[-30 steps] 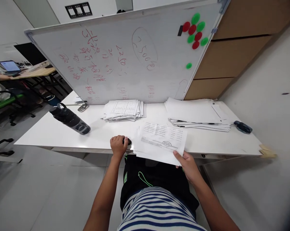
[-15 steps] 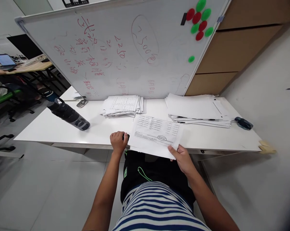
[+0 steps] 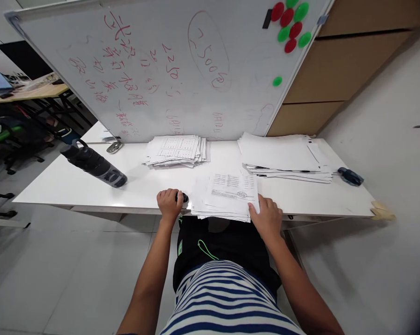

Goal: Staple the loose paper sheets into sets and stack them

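Observation:
My left hand (image 3: 170,203) is closed around a small black object (image 3: 185,197) at the front edge of the white desk; what it is cannot be made out. Just right of it, several loose printed sheets (image 3: 230,190) lie overlapping at the desk's edge, the top one bearing an oval stamp. My right hand (image 3: 266,215) holds the right side of these papers, thumb on top and the fingers curled at their edge. Farther back are a stack of printed sheets (image 3: 178,150) and, to its right, a wider stack of mostly blank paper (image 3: 279,153).
A dark bottle (image 3: 94,163) stands on the left of the desk (image 3: 136,190), near a computer mouse (image 3: 114,147). A dark stapler-like object (image 3: 350,176) lies at the right end. Behind rises a whiteboard (image 3: 244,102) with magnets, beside cardboard boxes (image 3: 310,118).
The printed sheet in my right hand has come down onto the papers at the desk's edge and now lies flatter. My left hand has barely moved. The view has shifted slightly.

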### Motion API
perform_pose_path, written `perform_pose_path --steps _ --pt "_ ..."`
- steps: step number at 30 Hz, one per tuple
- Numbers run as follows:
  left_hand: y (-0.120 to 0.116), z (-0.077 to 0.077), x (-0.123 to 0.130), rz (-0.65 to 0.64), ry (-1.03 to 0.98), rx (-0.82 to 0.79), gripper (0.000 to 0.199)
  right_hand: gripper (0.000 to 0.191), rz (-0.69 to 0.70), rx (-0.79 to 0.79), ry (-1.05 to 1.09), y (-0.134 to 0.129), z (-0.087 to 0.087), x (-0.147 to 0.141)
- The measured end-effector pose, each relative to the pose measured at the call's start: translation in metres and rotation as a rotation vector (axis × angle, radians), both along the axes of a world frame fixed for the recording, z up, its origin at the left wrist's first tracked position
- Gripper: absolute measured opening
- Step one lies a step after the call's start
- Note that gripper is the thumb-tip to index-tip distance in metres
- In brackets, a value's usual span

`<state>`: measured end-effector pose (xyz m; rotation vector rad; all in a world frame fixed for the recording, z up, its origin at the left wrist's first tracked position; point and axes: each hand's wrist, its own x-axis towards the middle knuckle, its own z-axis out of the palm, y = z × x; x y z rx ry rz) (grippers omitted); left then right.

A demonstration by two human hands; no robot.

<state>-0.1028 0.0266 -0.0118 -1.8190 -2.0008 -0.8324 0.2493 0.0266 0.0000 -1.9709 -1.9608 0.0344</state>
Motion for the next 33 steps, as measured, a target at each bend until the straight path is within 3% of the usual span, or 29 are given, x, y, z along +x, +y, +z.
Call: perform_pose_path --steps 3,9,16,25,33 --pt "0.0 0.001 0.001 0.008 -0.022 -0.021 0.024 0.052 -0.044 0.115 0.047 0.001 -0.005 0.001" --pt "-0.002 0.003 0.002 0.027 -0.057 -0.079 0.025 0.046 -0.068 0.255 0.2 0.022 -0.018 0.019" --pt "-0.006 0.007 0.003 0.009 -0.016 -0.058 0.024 0.04 0.094 0.241 0.184 0.039 -0.038 0.036" --pt "-0.004 0.007 0.004 0.022 -0.009 -0.031 0.025 0.043 0.363 0.064 0.007 0.033 -0.037 0.051" --pt "-0.005 0.012 0.007 0.06 -0.029 -0.077 0.021 0.05 0.28 0.131 0.141 0.038 -0.043 0.046"
